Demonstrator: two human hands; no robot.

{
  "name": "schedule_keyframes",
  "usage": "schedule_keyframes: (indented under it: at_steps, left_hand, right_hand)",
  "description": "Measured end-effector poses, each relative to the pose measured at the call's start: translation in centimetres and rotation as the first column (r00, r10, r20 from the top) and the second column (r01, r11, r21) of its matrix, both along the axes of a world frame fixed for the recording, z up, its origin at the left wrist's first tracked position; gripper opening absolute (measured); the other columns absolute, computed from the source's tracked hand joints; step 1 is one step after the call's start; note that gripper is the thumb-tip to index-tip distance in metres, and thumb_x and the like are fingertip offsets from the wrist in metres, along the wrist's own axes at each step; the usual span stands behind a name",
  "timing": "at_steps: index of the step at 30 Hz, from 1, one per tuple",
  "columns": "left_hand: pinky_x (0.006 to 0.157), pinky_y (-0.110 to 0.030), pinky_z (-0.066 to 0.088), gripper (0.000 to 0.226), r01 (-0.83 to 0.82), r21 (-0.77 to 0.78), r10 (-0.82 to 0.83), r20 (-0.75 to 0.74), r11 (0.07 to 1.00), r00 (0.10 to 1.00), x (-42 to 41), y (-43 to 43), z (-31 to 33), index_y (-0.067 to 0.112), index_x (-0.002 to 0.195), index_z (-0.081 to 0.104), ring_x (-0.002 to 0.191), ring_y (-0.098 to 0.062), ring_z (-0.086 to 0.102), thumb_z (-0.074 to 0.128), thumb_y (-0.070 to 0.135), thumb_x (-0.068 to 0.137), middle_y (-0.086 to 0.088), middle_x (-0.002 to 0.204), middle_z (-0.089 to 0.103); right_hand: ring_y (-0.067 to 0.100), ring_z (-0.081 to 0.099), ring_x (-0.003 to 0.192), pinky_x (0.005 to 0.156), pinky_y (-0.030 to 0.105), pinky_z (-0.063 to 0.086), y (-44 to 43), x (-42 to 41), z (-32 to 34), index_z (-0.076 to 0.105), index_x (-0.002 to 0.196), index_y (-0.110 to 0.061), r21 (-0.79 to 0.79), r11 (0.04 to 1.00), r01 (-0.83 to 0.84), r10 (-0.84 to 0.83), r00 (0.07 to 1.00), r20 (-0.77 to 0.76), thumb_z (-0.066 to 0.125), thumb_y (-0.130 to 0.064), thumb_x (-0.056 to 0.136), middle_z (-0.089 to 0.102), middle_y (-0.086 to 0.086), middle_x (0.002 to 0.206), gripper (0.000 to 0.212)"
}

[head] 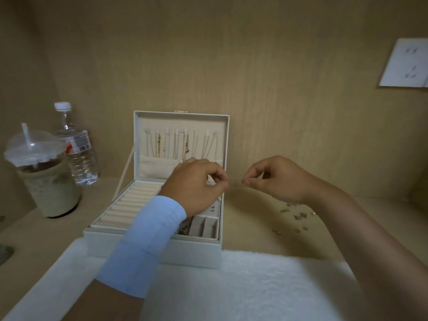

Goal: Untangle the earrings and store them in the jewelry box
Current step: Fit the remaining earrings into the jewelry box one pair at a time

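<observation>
Hinged open toward the back edge of the pale wooden table (252, 230): a square cream leather-look jewelry box (152, 236), padded ring rolls left, small velvety cells right. Above and just beside its right rim, left hand (196, 184) and right hand (276, 179), fingers curled, thumb tips pressed to forefingers; cannot tell whether anything is pinched. Scattered on bare wood toward the table's right edge: small metallic earrings (300, 216).
</observation>
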State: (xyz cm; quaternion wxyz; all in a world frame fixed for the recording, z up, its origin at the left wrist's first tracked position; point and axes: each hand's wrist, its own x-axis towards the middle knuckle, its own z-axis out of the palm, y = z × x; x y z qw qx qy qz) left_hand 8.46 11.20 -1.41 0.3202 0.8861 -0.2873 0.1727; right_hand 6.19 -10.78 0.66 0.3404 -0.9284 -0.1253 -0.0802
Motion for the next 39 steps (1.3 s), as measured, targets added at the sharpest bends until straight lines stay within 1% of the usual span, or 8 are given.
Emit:
schedule_keyframes:
  at_steps: [2, 7, 12, 17, 24, 31, 35, 39]
  left_hand:
    - [0.085, -0.022, 0.043, 0.006, 0.064, 0.014, -0.064, -0.021, 0.998, 0.998, -0.7, -2.6, 0.4, 0.033, 0.091, 0.072, 0.091, -0.001, 0.052, 0.066, 0.032, 0.087, 0.021, 0.087, 0.065]
    - [0.074, -0.020, 0.044, 0.010, 0.210, 0.218, -0.149, -0.266, 0.953, 0.952, -1.0, -9.2, -0.5, 0.033, 0.093, 0.072, 0.073, 0.005, 0.055, 0.070, 0.032, 0.084, 0.019, 0.086, 0.067]
    - [0.092, -0.026, 0.051, 0.022, 0.259, 0.452, -0.057, -0.413, 0.853, 0.909, -0.7, -12.2, -2.2, 0.030, 0.102, 0.075, 0.095, -0.007, 0.065, 0.073, 0.027, 0.080, 0.014, 0.100, 0.072]
    - [0.089, -0.022, 0.051, 0.019, 0.249, 0.456, -0.043, -0.415, 0.854, 0.909, -0.5, -12.1, -3.2, 0.030, 0.098, 0.077, 0.091, -0.004, 0.066, 0.074, 0.025, 0.080, 0.014, 0.096, 0.073]
    - [0.089, -0.029, 0.053, 0.005, 0.202, 0.407, -0.019, -0.411, 0.891, 0.912, -0.4, -12.1, -3.6, 0.030, 0.081, 0.078, 0.085, -0.005, 0.065, 0.079, 0.030, 0.076, 0.017, 0.082, 0.071]
    - [0.084, -0.027, 0.055, 0.005, 0.136, 0.348, 0.006, -0.378, 0.928, 0.926, -0.2, -11.5, -3.0, 0.022, 0.077, 0.077, 0.083, -0.007, 0.067, 0.073, 0.019, 0.080, 0.015, 0.076, 0.070]
    - [0.075, -0.019, 0.051, 0.005, 0.110, 0.260, -0.011, -0.353, 0.959, 0.935, -0.3, -11.0, -2.2, 0.020, 0.082, 0.074, 0.080, -0.008, 0.065, 0.071, 0.017, 0.081, 0.013, 0.077, 0.067]
    - [0.080, -0.028, 0.052, 0.010, 0.109, 0.029, -0.090, -0.377, 0.994, 0.922, 0.3, -9.3, -1.2, 0.028, 0.087, 0.070, 0.077, -0.010, 0.065, 0.076, 0.022, 0.080, 0.005, 0.081, 0.072]
  right_hand:
    - [-0.013, 0.054, 0.049, 0.049, 0.004, 0.037, -2.4, -1.0, -0.1, 0.077, 0.090, -0.022, -0.097, 0.995, 0.022, -0.025, 0.999, -0.031, 0.071, -0.023, 0.092, 0.061, -0.030, 0.057, 0.006]
    - [-0.004, 0.062, 0.053, 0.056, 0.013, 0.047, -7.1, -2.7, -1.7, 0.077, 0.089, -0.027, -0.192, 0.980, 0.062, -0.094, 0.982, -0.164, 0.071, -0.012, 0.087, 0.069, -0.020, 0.076, 0.016]
    - [-0.005, 0.066, 0.070, 0.068, 0.016, 0.050, -8.3, -2.8, -3.1, 0.076, 0.075, -0.033, -0.265, 0.964, 0.020, -0.087, 0.966, -0.243, 0.081, -0.021, 0.079, 0.074, -0.016, 0.076, 0.013]
    - [-0.002, 0.062, 0.068, 0.068, 0.022, 0.049, -7.3, -2.5, -4.0, 0.079, 0.080, -0.029, -0.335, 0.942, 0.008, -0.099, 0.962, -0.255, 0.089, -0.040, 0.066, 0.070, -0.018, 0.068, 0.019]
    - [0.004, 0.065, 0.082, 0.076, 0.029, 0.055, -6.0, -2.6, -4.4, 0.078, 0.083, -0.030, -0.401, 0.915, 0.040, -0.141, 0.964, -0.224, 0.086, -0.051, 0.066, 0.073, -0.015, 0.082, 0.028]
    - [-0.003, 0.065, 0.085, 0.083, 0.025, 0.054, -5.7, -2.2, -5.4, 0.079, 0.081, -0.034, -0.307, 0.951, -0.011, -0.070, 0.965, -0.252, 0.082, -0.035, 0.076, 0.073, -0.021, 0.081, 0.006]
    - [-0.008, 0.058, 0.063, 0.063, 0.015, 0.049, -5.8, -2.0, -4.9, 0.077, 0.074, -0.033, -0.138, 0.990, 0.029, -0.058, 0.975, -0.213, 0.074, -0.021, 0.085, 0.068, -0.022, 0.066, 0.016]
    - [-0.002, 0.052, 0.053, 0.052, 0.014, 0.043, -5.3, -2.2, -3.9, 0.079, 0.081, -0.019, 0.166, 0.980, 0.105, -0.082, 0.987, -0.141, 0.073, -0.014, 0.089, 0.069, -0.014, 0.063, 0.011]
